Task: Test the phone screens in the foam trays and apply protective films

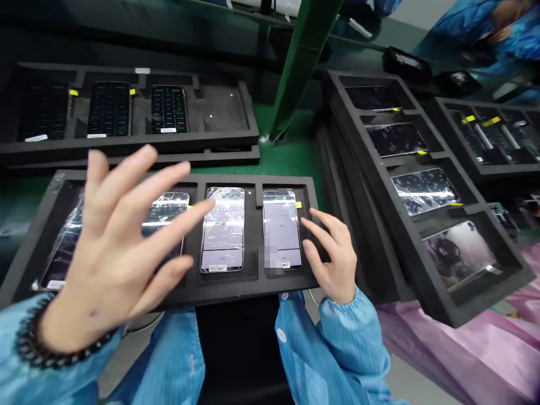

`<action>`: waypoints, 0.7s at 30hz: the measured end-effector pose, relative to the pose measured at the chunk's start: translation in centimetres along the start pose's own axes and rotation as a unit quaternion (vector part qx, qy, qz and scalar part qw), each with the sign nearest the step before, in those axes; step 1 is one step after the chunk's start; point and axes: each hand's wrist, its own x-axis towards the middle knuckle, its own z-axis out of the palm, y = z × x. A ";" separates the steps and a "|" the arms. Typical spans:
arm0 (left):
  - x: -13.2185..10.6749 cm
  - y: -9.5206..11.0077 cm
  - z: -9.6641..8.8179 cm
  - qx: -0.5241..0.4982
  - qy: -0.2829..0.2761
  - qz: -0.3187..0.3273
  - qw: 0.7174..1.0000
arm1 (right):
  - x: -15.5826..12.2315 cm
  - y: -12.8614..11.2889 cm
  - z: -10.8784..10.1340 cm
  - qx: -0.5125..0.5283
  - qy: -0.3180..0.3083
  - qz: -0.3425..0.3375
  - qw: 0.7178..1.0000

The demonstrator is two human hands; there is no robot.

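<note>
Green bench (301, 160): in the near tray (248, 286), two phones (223, 225) are lit, the leftmost phone (61, 259) looks dark; left hand (126, 236) spread above, right hand (333, 256) loosely curved beside the rightmost phone (282, 225), both empty.

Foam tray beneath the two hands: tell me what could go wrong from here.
1. The beaded bracelet on the left hand hangs loose by the foam tray; it might snag or scratch a screen.
2. The right hand is close beside the rightmost lit phone; a brush could disturb its yellow tab.
3. The left hand's spread fingers cover part of the tray, so a phone there could be bumped unseen.
</note>
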 end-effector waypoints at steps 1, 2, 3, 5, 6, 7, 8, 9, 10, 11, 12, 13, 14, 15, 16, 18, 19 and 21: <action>-1.1 0.7 0.1 0.004 -0.011 -0.012 1.000 | -0.2 -0.2 0.1 -0.003 -0.010 -0.020 1.000; -2.2 1.2 0.7 0.000 -0.036 -0.017 0.999 | -0.4 -0.2 0.3 -0.007 -0.018 -0.035 0.999; -3.1 1.4 1.7 -0.003 -0.069 -0.030 0.997 | -0.5 -0.2 0.6 -0.013 -0.024 -0.045 0.999; -4.5 1.4 3.9 -0.001 -0.116 -0.061 0.991 | -0.7 -0.2 1.0 -0.031 -0.037 -0.049 0.998; -5.0 1.3 4.9 0.004 -0.135 -0.073 0.988 | -0.7 -0.2 1.1 -0.044 -0.047 -0.047 0.997; -5.3 1.2 5.6 0.008 -0.150 -0.079 0.986 | -0.7 -0.2 1.2 -0.059 -0.060 -0.047 0.995; -5.4 1.0 6.0 0.012 -0.161 -0.078 0.984 | -0.7 -0.2 1.2 -0.074 -0.075 -0.047 0.993; -5.4 0.9 6.2 0.014 -0.167 -0.076 0.983 | -0.6 -0.3 1.1 -0.086 -0.091 -0.049 0.991; -5.3 0.8 6.0 0.013 -0.169 -0.072 0.983 | -0.5 -0.4 0.9 -0.093 -0.101 -0.049 0.989; -5.1 0.7 5.6 0.011 -0.166 -0.068 0.984 | -0.4 -0.4 0.7 -0.094 -0.104 -0.046 0.989; -4.7 0.6 5.1 0.009 -0.162 -0.065 0.985 | -0.2 -0.4 0.5 -0.090 -0.102 -0.040 0.990; -4.1 0.5 4.6 0.008 -0.157 -0.060 0.986 | 0.1 -0.4 0.3 -0.082 -0.095 -0.033 0.992; -3.5 0.4 4.1 0.008 -0.154 -0.052 0.987 | 0.5 -0.2 0.2 -0.073 -0.085 -0.026 0.993; -2.7 0.2 3.7 0.010 -0.151 -0.040 0.988 | 0.9 0.0 0.1 -0.066 -0.073 -0.020 0.995; -1.8 0.0 3.6 0.012 -0.147 -0.024 0.989 | 1.4 0.2 0.1 -0.062 -0.060 -0.016 0.996; -0.2 -0.6 4.1 0.008 -0.131 0.013 0.991 | 2.3 0.8 0.5 -0.060 -0.035 -0.014 0.997; 0.4 -1.0 4.7 0.000 -0.114 0.025 0.993 | 2.7 1.1 0.8 -0.061 -0.028 -0.018 0.998; 1.2 -1.5 6.2 -0.021 -0.076 0.029 0.996 | 3.2 1.7 1.3 -0.064 -0.032 -0.029 0.997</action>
